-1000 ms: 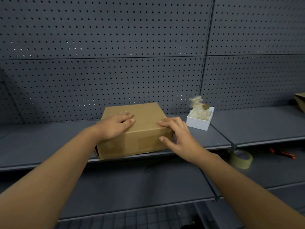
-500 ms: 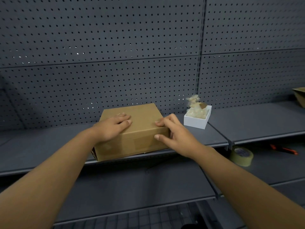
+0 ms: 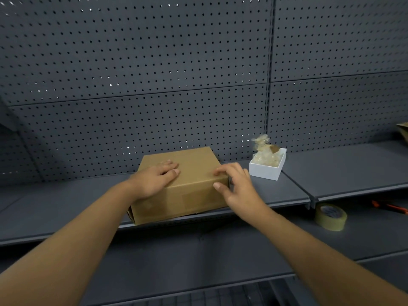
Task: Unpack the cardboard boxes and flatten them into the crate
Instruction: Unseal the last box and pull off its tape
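Note:
A closed brown cardboard box point(image 3: 194, 191) sits at the front edge of the upper grey shelf point(image 3: 66, 208), its front corner slightly over the lip. My left hand point(image 3: 154, 180) lies flat on the box's top near the left side, fingers straight. My right hand point(image 3: 236, 186) is at the box's right front corner, fingers on the top edge and thumb against the front face. The box's right side is hidden behind that hand.
A small white box point(image 3: 266, 170) with crumpled clear tape scraps stands right of the cardboard box. A roll of brown tape point(image 3: 330, 216) and an orange-handled tool point(image 3: 390, 207) lie on the lower shelf at right. Another cardboard piece point(image 3: 403, 132) shows at the far right edge. Perforated panels back the shelves.
My hands stay on the box. The right hand has slipped a little along the right corner, and the camera has shifted slightly.

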{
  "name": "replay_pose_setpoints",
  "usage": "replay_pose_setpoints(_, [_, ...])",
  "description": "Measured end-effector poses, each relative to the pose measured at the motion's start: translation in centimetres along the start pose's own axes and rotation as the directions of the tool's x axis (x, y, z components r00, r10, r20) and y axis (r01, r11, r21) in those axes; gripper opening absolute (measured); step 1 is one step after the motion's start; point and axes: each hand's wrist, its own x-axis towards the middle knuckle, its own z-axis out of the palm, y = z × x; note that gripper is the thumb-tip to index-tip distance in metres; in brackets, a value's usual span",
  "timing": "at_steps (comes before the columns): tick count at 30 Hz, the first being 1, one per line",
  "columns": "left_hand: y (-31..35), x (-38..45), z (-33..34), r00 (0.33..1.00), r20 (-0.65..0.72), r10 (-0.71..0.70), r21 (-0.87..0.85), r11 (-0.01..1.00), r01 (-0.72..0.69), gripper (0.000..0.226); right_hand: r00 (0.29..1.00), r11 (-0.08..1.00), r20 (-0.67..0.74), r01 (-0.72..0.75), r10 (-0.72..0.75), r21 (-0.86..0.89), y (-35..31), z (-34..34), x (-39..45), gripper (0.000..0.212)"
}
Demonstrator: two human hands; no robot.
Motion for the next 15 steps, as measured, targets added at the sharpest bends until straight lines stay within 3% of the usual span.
replay_pose_setpoints(2, [0.2, -0.1, -0.1, 1.0, -0.001, -0.001, 0.004, 1.0, 0.001, 0.057, 0.982, 0.963, -0.025, 0.179, -0.188, -0.202, -0.1, -0.5, -0.3, 0.013])
replay_pose_setpoints(5, [0.3, -0.3, -0.1, 1.0, -0.006, 0.0, 0.005, 1.0, 0.0, 0.057, 0.921, 0.867, 0.016, 0.373, -0.39, -0.33, 0.6, -1.1, -0.6, 0.004])
replay_pose_setpoints(10, [0.3, -0.4, 0.0, 1.0, -0.013, 0.013, 0.005, 1.0, -0.013, 0.057, 0.855, 0.776, 0.024, 0.482, -0.519, -0.407, 1.7, -1.5, -0.3, 0.009])
replay_pose_setpoints(15, [0.2, -0.4, 0.1, 1.0, -0.02, 0.017, -0.001, 1.0, -0.017, 0.057, 0.831, 0.739, -0.001, 0.495, -0.556, -0.457, 2.0, -1.6, -0.5, 0.012])
